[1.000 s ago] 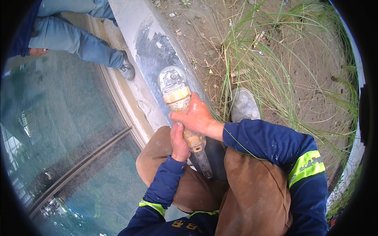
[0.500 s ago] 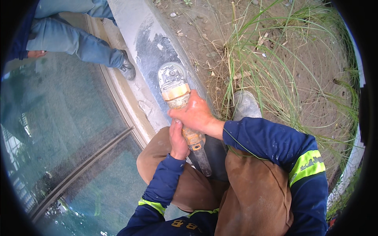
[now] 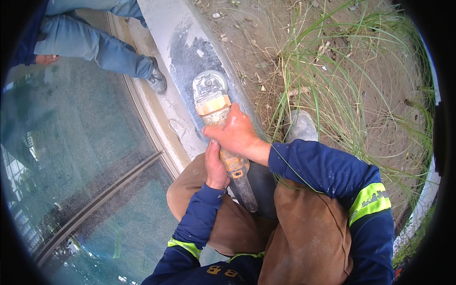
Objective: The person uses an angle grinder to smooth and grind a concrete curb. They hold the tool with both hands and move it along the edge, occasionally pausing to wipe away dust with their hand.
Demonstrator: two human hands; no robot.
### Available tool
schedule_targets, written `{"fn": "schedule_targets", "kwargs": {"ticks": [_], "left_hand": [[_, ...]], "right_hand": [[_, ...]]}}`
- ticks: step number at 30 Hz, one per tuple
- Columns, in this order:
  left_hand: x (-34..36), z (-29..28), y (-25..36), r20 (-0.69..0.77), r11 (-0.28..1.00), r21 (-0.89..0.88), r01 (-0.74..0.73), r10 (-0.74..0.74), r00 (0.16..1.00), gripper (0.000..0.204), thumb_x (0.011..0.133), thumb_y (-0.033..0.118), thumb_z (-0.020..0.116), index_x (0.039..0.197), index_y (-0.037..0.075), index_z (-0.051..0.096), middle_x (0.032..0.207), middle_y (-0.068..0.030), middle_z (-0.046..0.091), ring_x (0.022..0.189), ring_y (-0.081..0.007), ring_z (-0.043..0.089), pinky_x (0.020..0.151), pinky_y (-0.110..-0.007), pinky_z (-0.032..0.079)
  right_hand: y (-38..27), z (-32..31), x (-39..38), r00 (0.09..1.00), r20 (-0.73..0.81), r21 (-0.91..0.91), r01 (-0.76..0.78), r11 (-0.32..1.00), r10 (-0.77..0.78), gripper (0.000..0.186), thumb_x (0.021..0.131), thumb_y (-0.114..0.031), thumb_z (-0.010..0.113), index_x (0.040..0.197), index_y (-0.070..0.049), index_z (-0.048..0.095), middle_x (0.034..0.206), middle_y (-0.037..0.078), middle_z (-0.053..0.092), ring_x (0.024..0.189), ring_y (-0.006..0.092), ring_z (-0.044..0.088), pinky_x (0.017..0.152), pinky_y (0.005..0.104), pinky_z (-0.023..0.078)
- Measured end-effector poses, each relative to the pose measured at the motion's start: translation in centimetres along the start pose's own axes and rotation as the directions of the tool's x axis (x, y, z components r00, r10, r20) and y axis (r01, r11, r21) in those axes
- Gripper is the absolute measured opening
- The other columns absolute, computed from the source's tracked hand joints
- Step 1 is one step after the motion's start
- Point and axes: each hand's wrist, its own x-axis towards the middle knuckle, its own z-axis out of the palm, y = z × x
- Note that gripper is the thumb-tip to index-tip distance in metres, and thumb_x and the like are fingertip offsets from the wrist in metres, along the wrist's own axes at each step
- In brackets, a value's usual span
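Observation:
An angle grinder (image 3: 212, 103) in orange, caked with pale dust, points away from me, its round head resting on a grey-smeared concrete ledge (image 3: 183, 39). My right hand (image 3: 235, 131) is closed round the grinder's body just behind the head, thumb across it. Lower down, my left hand (image 3: 216, 166) is closed on the same body from the left side. A dark cord sleeve trails from the tool's rear toward my lap, between my brown-trousered knees.
Another person's jeans-clad leg (image 3: 95, 47) and shoe lie at upper left, with a hand beside them. Dusty glass panels (image 3: 71, 133) with a metal frame (image 3: 99, 197) fill the left. Right are dry soil (image 3: 251, 23) and long grass (image 3: 342, 104) around my shoe (image 3: 301, 126).
The grinder's head and both hands have shifted slightly away from me, up the picture. The ledge and grass appear a little further right. The grip is unchanged.

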Motion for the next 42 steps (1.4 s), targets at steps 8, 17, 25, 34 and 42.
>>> {"fn": "schedule_targets", "kwargs": {"ticks": [8, 17, 25, 34, 42], "left_hand": [[0.7, 0.3, 0.7, -0.018, 0.993, 0.118, -0.008, 0.01, 1.0, 0.055, 0.105, 0.045, 0.036, 0.141, 0.005, 0.043, 0.134, -0.0125, 0.057, 0.121, -0.025, 0.058, 0.103, -0.038, 0.046], [1.1, 0.7, 1.2, -0.018, 0.993, 0.114, 0.0, 0.002, 1.0, 0.054, 0.105, 0.045, 0.036, 0.141, 0.004, 0.044, 0.134, -0.0126, 0.057, 0.12, -0.025, 0.058, 0.102, -0.038, 0.047], [1.1, 0.2, 0.6, -0.019, 0.998, 0.054, 0.018, -0.017, 1.0, 0.055, 0.105, 0.046, 0.036, 0.141, 0.004, 0.044, 0.134, -0.0123, 0.057, 0.12, -0.0252, 0.058, 0.102, -0.039, 0.047], [1.1, 0.8, 1.0, -0.029, 0.998, 0.063, 0.004, -0.002, 1.0, 0.055, 0.105, 0.046, 0.037, 0.14, 0.004, 0.044, 0.134, -0.0123, 0.057, 0.12, -0.0251, 0.058, 0.102, -0.039, 0.047], [1.3, 0.7, 1.1, -0.045, 0.999, 0.033, 0.03, -0.028, 0.999, 0.055, 0.106, 0.045, 0.036, 0.141, 0.004, 0.043, 0.133, -0.0134, 0.058, 0.118, -0.0265, 0.06, 0.101, -0.04, 0.048]], "right_hand": [[-0.5, 0.0, 0.5, 0.999, -0.032, -0.001, 0.007, 1.0, -0.007, 0.08, 0.068, -0.042, 0.081, 0.111, 0.017, 0.047, 0.101, 0.032, 0.065, 0.097, 0.0433, 0.067, 0.086, 0.0443, 0.054], [-1.3, -0.8, 0.7, 1.0, -0.007, 0.033, -0.017, 0.999, 0.017, 0.08, 0.067, -0.043, 0.081, 0.11, 0.016, 0.048, 0.103, 0.033, 0.064, 0.099, 0.043, 0.066, 0.087, 0.0446, 0.053], [-0.9, -0.4, 0.8, 1.0, -0.018, -0.016, 0.012, 1.0, -0.013, 0.081, 0.067, -0.045, 0.08, 0.109, 0.017, 0.049, 0.1, 0.033, 0.065, 0.096, 0.043, 0.067, 0.084, 0.0441, 0.054], [-1.1, -0.5, 1.1, 1.0, -0.007, -0.028, 0.004, 1.0, -0.004, 0.08, 0.067, -0.043, 0.08, 0.11, 0.017, 0.049, 0.099, 0.032, 0.066, 0.096, 0.0428, 0.068, 0.085, 0.0433, 0.054], [-1.8, -0.7, 1.3, 1.0, 0.007, -0.042, 0.004, 0.999, -0.004, 0.08, 0.066, -0.041, 0.078, 0.111, 0.017, 0.048, 0.098, 0.032, 0.066, 0.095, 0.0431, 0.068, 0.084, 0.0436, 0.055]]}}
